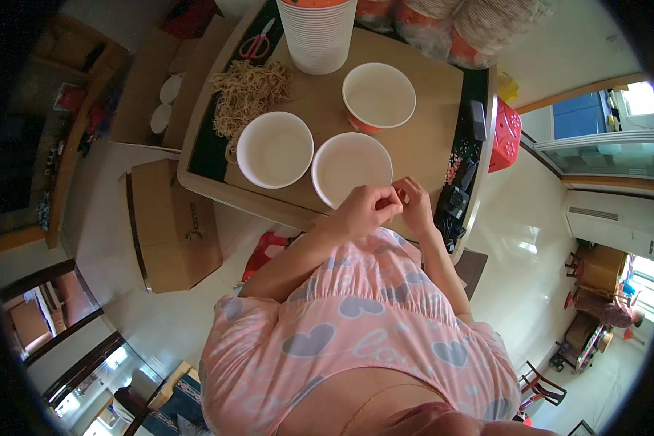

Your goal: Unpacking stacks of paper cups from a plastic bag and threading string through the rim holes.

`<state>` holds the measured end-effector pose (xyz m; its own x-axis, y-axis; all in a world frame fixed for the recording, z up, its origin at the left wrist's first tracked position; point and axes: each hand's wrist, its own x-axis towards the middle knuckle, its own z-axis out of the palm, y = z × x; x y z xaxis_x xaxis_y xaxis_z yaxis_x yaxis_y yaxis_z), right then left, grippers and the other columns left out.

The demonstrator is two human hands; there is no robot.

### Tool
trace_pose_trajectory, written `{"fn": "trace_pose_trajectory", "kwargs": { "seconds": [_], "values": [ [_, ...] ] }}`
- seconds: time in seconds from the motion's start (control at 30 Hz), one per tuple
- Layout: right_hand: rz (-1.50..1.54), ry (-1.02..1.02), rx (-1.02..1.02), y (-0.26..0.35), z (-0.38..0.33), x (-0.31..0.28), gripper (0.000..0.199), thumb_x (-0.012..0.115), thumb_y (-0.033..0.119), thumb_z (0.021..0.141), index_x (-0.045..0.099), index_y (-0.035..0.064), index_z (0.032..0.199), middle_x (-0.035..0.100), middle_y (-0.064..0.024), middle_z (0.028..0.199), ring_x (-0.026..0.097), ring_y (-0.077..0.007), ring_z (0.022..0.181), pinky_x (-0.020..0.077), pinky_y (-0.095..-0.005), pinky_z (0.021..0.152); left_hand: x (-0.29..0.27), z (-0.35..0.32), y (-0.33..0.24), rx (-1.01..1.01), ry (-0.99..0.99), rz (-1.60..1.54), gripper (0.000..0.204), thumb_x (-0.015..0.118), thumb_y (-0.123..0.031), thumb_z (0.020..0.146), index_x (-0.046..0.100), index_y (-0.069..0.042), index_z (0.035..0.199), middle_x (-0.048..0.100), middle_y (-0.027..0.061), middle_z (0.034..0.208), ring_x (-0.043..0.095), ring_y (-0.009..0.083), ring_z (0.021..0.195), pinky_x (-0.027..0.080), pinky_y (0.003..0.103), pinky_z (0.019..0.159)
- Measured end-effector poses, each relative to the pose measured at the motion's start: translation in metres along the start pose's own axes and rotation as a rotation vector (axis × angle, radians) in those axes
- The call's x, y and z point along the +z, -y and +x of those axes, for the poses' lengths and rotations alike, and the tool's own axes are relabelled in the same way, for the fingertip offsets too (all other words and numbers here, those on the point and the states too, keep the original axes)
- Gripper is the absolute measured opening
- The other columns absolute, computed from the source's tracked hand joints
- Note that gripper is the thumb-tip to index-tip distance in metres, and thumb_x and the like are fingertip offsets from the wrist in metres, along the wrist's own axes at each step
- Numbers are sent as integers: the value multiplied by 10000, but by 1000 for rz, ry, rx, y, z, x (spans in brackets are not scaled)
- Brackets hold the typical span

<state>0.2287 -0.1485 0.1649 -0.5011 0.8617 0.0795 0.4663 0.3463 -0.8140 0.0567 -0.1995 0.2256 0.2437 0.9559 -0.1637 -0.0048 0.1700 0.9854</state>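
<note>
1. Pink cloth printed with grey hearts is filling the lower view, nearest the camera; both forearms are rising from it toward the bench.
2. Both hands are meeting just over the near rim of the nearest bowl. The left hand is curling closed, thumb pressing to fingertips; the right hand is pinching likewise. Whatever they are pinching between them is too small to make out; it may be one rubber band.
3. To do this step well, I judge the fingers should be keeping the pinch light and working close above the bowl rim, so the thin piece is staying taut without snapping loose.
4. Beyond the grip, the nearest bowl is sitting upright, round, white and smooth inside, looking like thin paper.
5. Left of the grip and a little farther, a second white bowl is standing beside the first, rims nearly touching.
6. Farther still, a third bowl is showing an orange-red outer wall.
7. Far left of the grip, a tangled heap of tan rubber bands is lying loose and springy on the bench.
8. Farthest, a tall stack of nested white cups is standing, with red-handled scissors to its left.
</note>
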Motion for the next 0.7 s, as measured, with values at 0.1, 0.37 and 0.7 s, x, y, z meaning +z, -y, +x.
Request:
{"fn": "trace_pose_trajectory", "kwargs": {
  "seconds": [0.1, 0.37, 0.7],
  "values": [
    [3, -18, 6, -5, 0, 3, 87, 621, 20, 763, 582, 13, 841, 570, -116, 788, 569, -237, 630, 460, -299, 558, 6, -7, 3, 18, 48, -11, 80, 601, -70, 817, 588, 4, 790, 562, -3, 661, 500, 43, 627, 421, 216, 575],
    [188, -120, 202, -13, 0, 13, 184, 653, 51, 758, 551, 22, 908, 601, -117, 791, 585, -229, 630, 460, -298, 552, 25, -7, 2, -3, 119, -225, 101, 566, -57, 835, 640, 4, 867, 622, 32, 713, 560, 83, 630, 456, 232, 586],
    [-380, 22, 168, -30, 67, -25, 136, 545, 166, 806, 575, 93, 917, 631, -117, 806, 615, -325, 735, 488, -406, 650, -14, -24, -2, -232, -22, -390, 255, 558, -42, 852, 607, -40, 1102, 622, 28, 781, 491, 17, 601, 384, 135, 528]
  ]
}}
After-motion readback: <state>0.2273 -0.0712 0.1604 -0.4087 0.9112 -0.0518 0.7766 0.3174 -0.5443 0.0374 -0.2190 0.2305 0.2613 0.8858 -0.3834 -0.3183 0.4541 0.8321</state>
